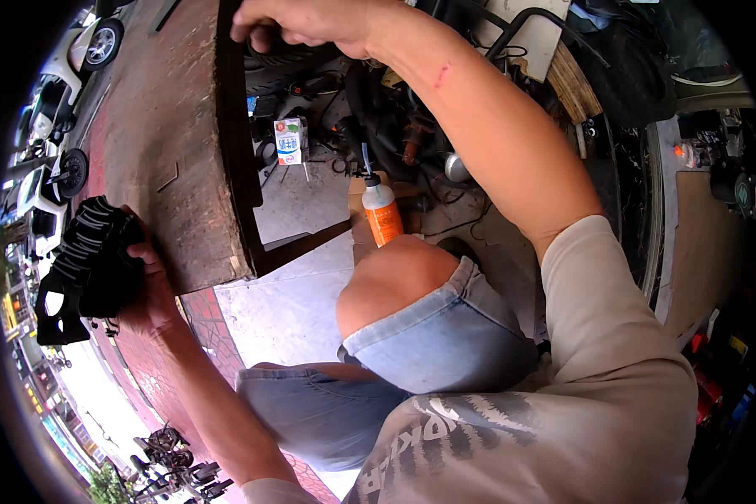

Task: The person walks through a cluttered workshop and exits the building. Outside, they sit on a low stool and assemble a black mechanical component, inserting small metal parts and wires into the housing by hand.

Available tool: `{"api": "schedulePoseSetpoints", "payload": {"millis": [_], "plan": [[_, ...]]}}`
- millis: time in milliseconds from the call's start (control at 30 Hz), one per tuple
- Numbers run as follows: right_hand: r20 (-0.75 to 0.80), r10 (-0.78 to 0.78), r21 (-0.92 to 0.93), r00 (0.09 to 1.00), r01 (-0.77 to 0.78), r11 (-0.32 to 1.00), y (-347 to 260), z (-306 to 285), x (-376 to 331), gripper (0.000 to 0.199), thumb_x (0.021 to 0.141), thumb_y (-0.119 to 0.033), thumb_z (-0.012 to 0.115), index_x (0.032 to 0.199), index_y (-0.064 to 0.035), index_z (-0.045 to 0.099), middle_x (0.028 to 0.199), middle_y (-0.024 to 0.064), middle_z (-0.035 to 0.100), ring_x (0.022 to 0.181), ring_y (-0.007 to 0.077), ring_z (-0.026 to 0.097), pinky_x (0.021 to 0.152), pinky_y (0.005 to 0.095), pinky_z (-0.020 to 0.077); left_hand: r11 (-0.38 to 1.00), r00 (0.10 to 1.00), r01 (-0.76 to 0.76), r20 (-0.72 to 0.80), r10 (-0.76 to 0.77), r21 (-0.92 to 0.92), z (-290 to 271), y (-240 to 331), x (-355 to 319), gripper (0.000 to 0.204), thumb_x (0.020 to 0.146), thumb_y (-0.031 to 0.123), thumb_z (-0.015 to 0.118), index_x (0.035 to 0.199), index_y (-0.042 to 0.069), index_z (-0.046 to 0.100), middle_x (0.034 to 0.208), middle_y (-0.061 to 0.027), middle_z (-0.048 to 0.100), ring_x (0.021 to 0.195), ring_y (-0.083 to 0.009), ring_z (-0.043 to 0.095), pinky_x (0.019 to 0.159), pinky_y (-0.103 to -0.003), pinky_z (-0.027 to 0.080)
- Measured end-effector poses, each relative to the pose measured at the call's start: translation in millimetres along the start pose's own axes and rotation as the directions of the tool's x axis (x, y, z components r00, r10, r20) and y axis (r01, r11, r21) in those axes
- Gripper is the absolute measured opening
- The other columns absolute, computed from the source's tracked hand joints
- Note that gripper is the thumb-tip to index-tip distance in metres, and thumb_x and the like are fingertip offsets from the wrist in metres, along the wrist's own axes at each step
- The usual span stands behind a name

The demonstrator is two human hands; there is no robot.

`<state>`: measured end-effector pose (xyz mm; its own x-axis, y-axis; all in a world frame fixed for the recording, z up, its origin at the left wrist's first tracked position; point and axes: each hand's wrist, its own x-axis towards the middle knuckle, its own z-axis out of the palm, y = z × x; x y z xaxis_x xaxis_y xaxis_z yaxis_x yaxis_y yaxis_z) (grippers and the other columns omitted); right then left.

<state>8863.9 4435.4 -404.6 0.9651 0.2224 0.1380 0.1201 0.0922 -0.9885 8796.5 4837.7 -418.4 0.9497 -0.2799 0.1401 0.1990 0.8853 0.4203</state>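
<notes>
At the far left, my left hand is closed around a black ribbed part with a cut-out at its lower end. I cannot tell exactly what the part is. It is beside the near left corner of a worn wooden bench top. My right hand is at the top edge of the view, over the bench's far right side, fingers loosely bent and apart. Nothing shows in it, though the frame cuts off part of the hand. Below its wrist are a dark tyre and jumbled black parts.
A bottle with an orange label stands in front of my knee. A small white carton is beyond it, among cables and tools. Wooden slats lie at the upper right. Parked vehicles line the street at left.
</notes>
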Motion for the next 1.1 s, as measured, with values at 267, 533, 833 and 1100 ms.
{"api": "schedulePoseSetpoints", "payload": {"millis": [267,533,833,1100], "plan": [[0.101,0.337,-0.814,0.936,-0.117,0.569,184,7,8,0.023,0.089,-0.018,0.060,0.094,-0.0012,0.074,0.092,0.0161,0.075,0.084,0.0327,0.072,0.074,0.0420,0.0555,0.998,0.988,-0.043,-0.147,0.038,-0.034,7,-6,-3,0.083,0.080,0.025,0.073,0.151,0.005,0.035,0.154,-0.0199,0.035,0.144,-0.0381,0.032,0.082,-0.044,0.047],[0.311,-0.062,-0.895,0.948,0.314,0.317,307,57,123,0.024,0.095,-0.022,0.057,0.094,-0.0048,0.073,0.109,0.0127,0.070,0.093,0.0315,0.073,0.077,0.0468,0.0580,0.997,0.967,-0.063,-0.250,0.053,-0.034,19,-22,5,0.066,0.082,0.014,0.071,0.136,0.004,0.035,0.132,-0.0126,0.038,0.138,-0.0354,0.041,0.065,-0.040,0.049],[0.451,-0.170,-0.885,0.876,0.464,0.042,378,65,158,0.023,0.095,-0.024,0.055,0.088,-0.0092,0.071,0.100,0.0103,0.068,0.083,0.0289,0.072,0.075,0.0440,0.0568,0.998,0.956,-0.042,-0.291,0.024,-0.054,15,-23,10,0.053,0.089,0.017,0.069,0.131,0.004,0.039,0.127,-0.0113,0.043,0.132,-0.0324,0.049,0.059,-0.034,0.050],[0.296,0.094,-0.834,0.951,0.209,0.511,290,73,135,0.026,0.090,-0.027,0.062,0.102,-0.0066,0.072,0.110,0.0149,0.072,0.093,0.0312,0.072,0.079,0.0452,0.0579,0.997,0.957,-0.031,-0.289,0.010,-0.067,19,-33,10,0.044,0.090,0.015,0.066,0.127,0.008,0.044,0.125,-0.0108,0.047,0.130,-0.0273,0.051,0.062,-0.031,0.049]]}}
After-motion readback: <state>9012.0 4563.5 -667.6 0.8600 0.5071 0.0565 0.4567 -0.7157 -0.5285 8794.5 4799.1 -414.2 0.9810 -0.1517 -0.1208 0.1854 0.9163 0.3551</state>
